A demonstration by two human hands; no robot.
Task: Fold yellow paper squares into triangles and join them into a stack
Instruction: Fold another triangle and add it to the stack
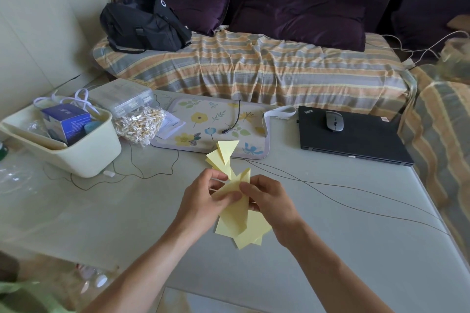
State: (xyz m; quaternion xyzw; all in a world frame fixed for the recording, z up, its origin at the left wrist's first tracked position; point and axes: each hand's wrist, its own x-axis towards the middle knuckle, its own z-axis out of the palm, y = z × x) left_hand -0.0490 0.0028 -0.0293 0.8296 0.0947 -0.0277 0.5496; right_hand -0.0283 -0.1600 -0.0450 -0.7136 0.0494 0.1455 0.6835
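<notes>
Folded yellow paper (229, 192) pinched by left hand (203, 201) & right hand (269, 201); joined triangles (223, 156) w/ long axis pointing away from the person.

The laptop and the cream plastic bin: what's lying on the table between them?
In the head view, a floral mat with a black cable end lies between the bin and laptop, plus a bag of cotton swabs.

Pale yellow paper triangles (227, 151); floral mat (203, 119) — black laptop (356, 138).
</notes>
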